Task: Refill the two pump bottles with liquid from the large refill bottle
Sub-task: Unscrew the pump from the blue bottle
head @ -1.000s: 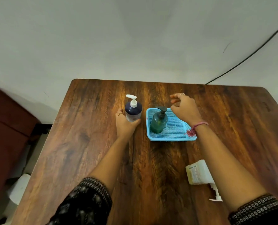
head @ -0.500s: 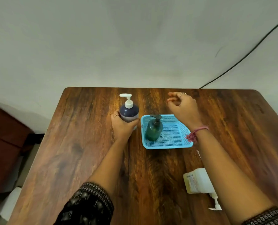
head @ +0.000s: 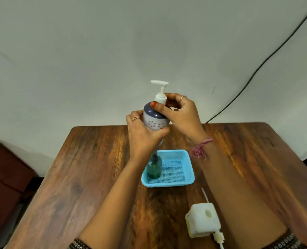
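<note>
Your left hand has its grip wrapped round the dark-topped pump bottle, held up above the desk. Your right hand pinches its white pump collar. The green bottle stands in the blue basket; the refill bottle lies near your right forearm.

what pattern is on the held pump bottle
White flowers on its pale lower body, dark blue top; head view.

Soft even light, slight motion blur, wide-angle edge distortion
</note>
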Demonstrator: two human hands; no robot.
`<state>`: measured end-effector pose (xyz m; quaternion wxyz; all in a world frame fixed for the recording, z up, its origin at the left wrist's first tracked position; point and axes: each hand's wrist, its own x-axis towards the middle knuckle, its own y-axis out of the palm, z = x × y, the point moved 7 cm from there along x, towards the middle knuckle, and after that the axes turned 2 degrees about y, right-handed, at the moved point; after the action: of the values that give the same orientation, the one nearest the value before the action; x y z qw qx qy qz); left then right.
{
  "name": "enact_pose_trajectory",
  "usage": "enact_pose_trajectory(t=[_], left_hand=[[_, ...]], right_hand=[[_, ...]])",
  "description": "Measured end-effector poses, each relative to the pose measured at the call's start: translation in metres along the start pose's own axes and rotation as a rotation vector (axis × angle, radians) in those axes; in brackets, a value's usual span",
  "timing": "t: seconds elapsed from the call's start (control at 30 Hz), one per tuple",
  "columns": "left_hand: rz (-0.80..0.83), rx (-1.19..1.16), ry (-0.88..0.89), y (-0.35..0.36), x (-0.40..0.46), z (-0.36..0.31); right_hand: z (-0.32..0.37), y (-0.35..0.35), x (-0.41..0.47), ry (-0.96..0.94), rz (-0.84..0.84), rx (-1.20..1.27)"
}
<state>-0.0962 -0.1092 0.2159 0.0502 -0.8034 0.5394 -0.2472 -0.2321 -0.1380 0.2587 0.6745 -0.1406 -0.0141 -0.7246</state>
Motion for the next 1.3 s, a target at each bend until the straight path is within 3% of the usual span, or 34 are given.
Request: enact_pose_trajectory(t=[0.13, 0.27, 0.43, 0.53, 0.73, 0.97, 1.13, 1.3], left_hand=[[0.01, 0.025, 0.08, 0.021, -0.011, -0.046], [0.051, -0.031, 0.119, 0.039, -0.016, -0.079], [0.062, -0.088, 0.165, 0.049, -0.021, -0.113], [0.048, -0.068, 0.186, 0.055, -0.025, -0.124], [0.032, -0.064, 0.209, 0.071, -0.032, -0.139], [0.019, -0.086, 0.196, 0.081, -0.033, -0.142], [0.02, -0.074, 0.21, 0.086, -0.034, -0.149], [0.012, -0.085, 0.204, 0.09, -0.034, -0.153]], right_hand=[[0.027, -0.036, -0.004, -0.022, -0.098, 0.146], [0.049, -0.07, -0.005, -0.068, -0.061, 0.16], [0.078, -0.101, -0.002, -0.111, 0.202, 0.185], [0.09, -0.123, 0.0, -0.114, 0.315, 0.046], [0.105, -0.16, 0.002, -0.218, -0.082, -0.263], [0.101, -0.171, 0.0, -0.114, 0.257, -0.052], [0.1, -0.179, 0.001, -0.154, 0.068, -0.172], [0.095, -0.183, 0.007, -0.068, 0.255, 0.01]])
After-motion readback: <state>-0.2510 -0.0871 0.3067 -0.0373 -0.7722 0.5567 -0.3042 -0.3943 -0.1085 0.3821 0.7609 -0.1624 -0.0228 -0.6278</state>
